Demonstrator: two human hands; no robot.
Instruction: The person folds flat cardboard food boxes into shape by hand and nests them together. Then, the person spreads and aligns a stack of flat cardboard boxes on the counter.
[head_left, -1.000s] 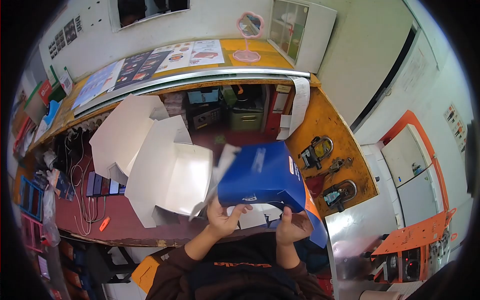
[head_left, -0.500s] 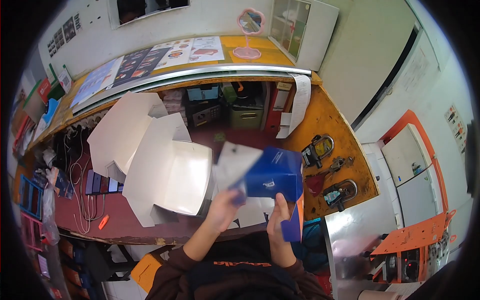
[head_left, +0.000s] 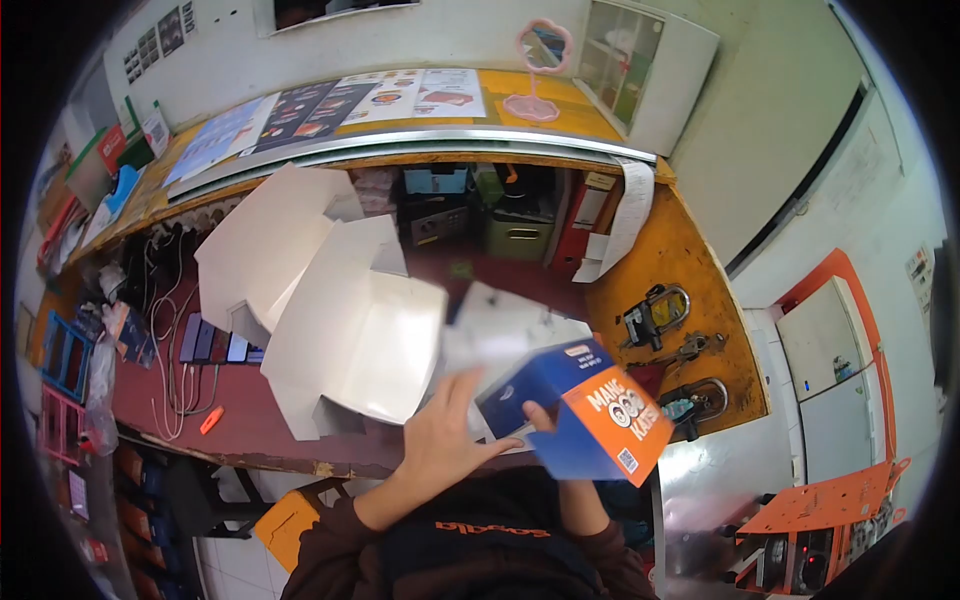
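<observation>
A blue and orange cardboard food box, printed with white lettering, is tilted in front of my body. Its pale upper flap is blurred. My right hand grips the box from below, with the thumb on its blue side and the other fingers hidden behind the cardboard. My left hand rests against the box's left side, fingers stretched upward and thumb pointing right along the lower edge. Left of it stand two opened white cardboard boxes, the nearer box overlapping the farther box.
Phones, white cables and an orange marker-like object lie on the red desk's left side. Padlocks and keys are at right. An orange machine stands at lower right.
The blue box has turned, bringing its orange printed face into view, and shifted right. My left hand has changed from pinching its edge to stretched fingers. The camera view has shifted slightly.
</observation>
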